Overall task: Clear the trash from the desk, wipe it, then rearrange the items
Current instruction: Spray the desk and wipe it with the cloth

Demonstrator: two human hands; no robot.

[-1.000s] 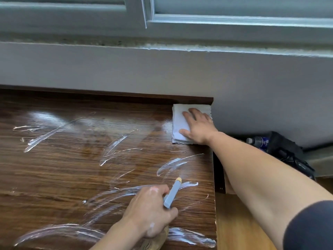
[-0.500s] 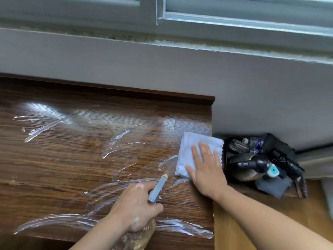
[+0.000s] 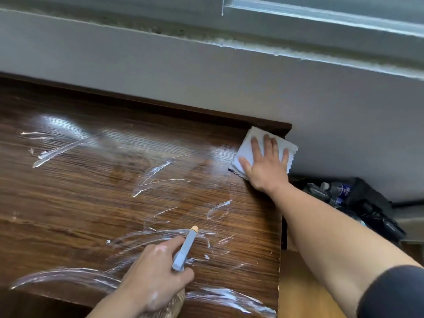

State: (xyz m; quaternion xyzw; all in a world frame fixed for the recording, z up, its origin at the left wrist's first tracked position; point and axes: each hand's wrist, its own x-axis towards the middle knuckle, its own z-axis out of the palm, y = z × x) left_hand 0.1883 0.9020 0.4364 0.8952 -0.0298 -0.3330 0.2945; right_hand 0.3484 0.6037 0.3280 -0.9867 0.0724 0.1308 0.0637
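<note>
The dark wooden desk (image 3: 96,198) is streaked with white wet smears. At its far right corner lies a folded white cloth (image 3: 245,145), part of it hanging over the right edge. My right hand (image 3: 266,164) presses flat on the cloth with straight, spread fingers. Near the front edge, my left hand (image 3: 156,274) grips a spray bottle; its grey-blue nozzle with a tan tip (image 3: 185,247) points toward the far right. The bottle's body is mostly hidden under the hand.
A grey wall and a window sill run behind the desk. To the right, below the desk's edge, dark bags and plastic bottles (image 3: 344,193) sit on the floor. Light wooden floor (image 3: 305,292) shows by the desk's front right corner.
My right hand has slid the cloth from the middle of the right edge back up to the far right corner. The left hand with the spray bottle has stayed near the front edge.
</note>
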